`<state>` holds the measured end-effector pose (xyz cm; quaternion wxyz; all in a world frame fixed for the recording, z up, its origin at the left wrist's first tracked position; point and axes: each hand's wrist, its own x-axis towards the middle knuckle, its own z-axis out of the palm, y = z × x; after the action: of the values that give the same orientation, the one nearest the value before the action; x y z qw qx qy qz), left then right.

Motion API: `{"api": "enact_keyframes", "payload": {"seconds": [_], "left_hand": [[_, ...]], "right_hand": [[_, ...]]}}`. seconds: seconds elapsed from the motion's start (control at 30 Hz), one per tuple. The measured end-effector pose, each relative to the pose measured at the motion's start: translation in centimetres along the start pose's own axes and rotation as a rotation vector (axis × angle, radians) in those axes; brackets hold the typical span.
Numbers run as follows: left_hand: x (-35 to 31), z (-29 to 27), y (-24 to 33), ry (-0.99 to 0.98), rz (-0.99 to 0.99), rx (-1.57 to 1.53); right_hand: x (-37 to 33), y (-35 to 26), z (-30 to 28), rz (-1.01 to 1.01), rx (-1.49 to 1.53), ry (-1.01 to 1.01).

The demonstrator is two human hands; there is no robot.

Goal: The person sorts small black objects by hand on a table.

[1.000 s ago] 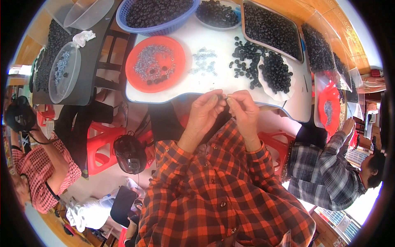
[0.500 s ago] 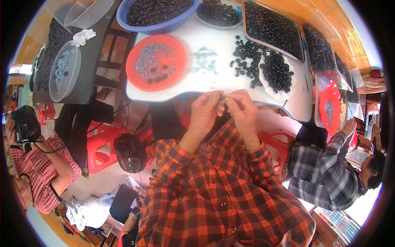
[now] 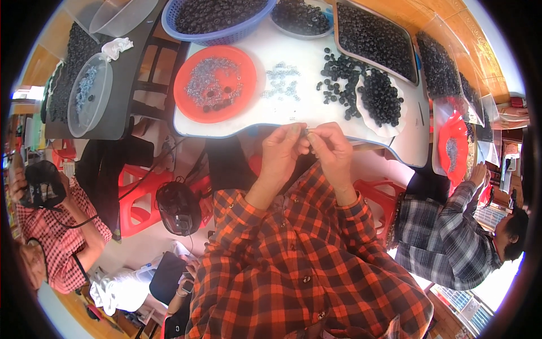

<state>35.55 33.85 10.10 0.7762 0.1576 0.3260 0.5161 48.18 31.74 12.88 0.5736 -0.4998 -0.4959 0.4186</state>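
Observation:
My left hand and my right hand meet fingertip to fingertip just off the near edge of the white table. Both are closed in a pinch on a small dark piece between them, mostly hidden by the fingers. Beyond them, small clear bluish pieces lie loose on the tabletop. A red plate to the left bears many more of these and several black round pieces. Toward the right, black ring-shaped pieces are scattered beside a white dish heaped with the same kind.
A blue basket, a shallow bowl and a metal tray, all full of black pieces, line the table's back. Co-workers sit at far left and right. Red stools and a black bag-like object stand by my left.
My hands stay nearly still, with only a slight shift of the fingers. At far left, the other person's hands and the black object they hold have moved a little.

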Motion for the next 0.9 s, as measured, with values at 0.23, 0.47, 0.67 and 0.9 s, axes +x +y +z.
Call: {"api": "enact_keyframes", "payload": {"seconds": [0.23,0.47,0.67,0.9], "left_hand": [[-0.4,0.8,0.9,-0.075,-0.022,-0.056],[-0.5,0.6,0.9,-0.119,-0.008,-0.008],[0.1,-0.9,0.7,-0.179,-0.119,-0.274],[0.3,-1.3,0.3,-0.172,-0.131,-0.318]], "right_hand": [[0.2,0.6,-0.9,0.051,-0.028,0.045],[0.4,0.6,-1.1,0.063,-0.042,0.056],[0.3,-0.3,-0.5,0.053,-0.041,0.044],[0.1,0.0,-0.3,-0.014,-0.069,-0.011]]}}
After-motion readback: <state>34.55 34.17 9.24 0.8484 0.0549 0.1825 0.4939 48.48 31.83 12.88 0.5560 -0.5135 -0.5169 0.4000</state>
